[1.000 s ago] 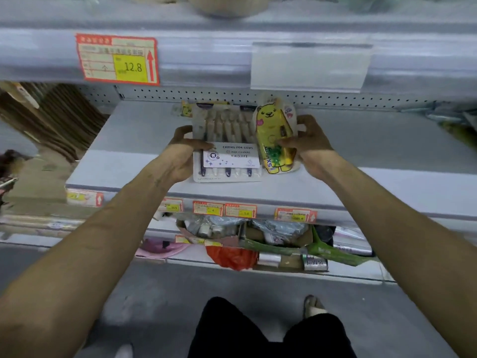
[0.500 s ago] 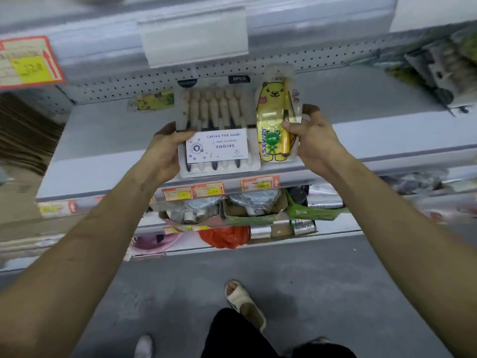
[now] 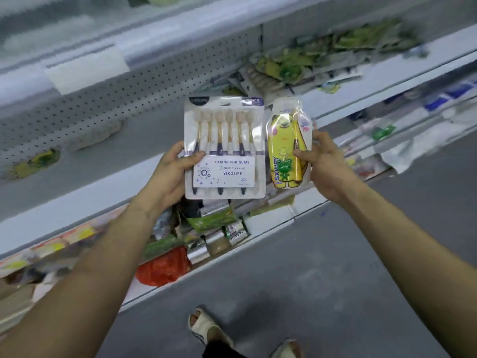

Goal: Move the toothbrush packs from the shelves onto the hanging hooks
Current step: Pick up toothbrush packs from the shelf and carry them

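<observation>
The left hand (image 3: 165, 177) grips the six-brush pack (image 3: 224, 148). The right hand (image 3: 325, 164) pinches the yellow pack (image 3: 285, 148). Both packs are off the shelf (image 3: 77, 177). Next, each probably needs a hook; none shows.

1. Your bare left arm (image 3: 108, 241) reaches up from the lower left corner, the wrist slightly bent.
2. Your left hand (image 3: 169, 177) grips the left edge of the clear six-toothbrush blister pack with a white label (image 3: 224, 140), with the thumb across its front and the fingers behind.
3. Your bare right arm (image 3: 387, 241) comes up from the lower right.
4. Your right hand (image 3: 326, 166) pinches the right edge of the yellow bear-shaped plastic toothbrush pack (image 3: 284, 148), with the thumb on its front and the fingers curled behind.
5. Your hands are level and apart, holding the packs upright, just beside each other.
</observation>
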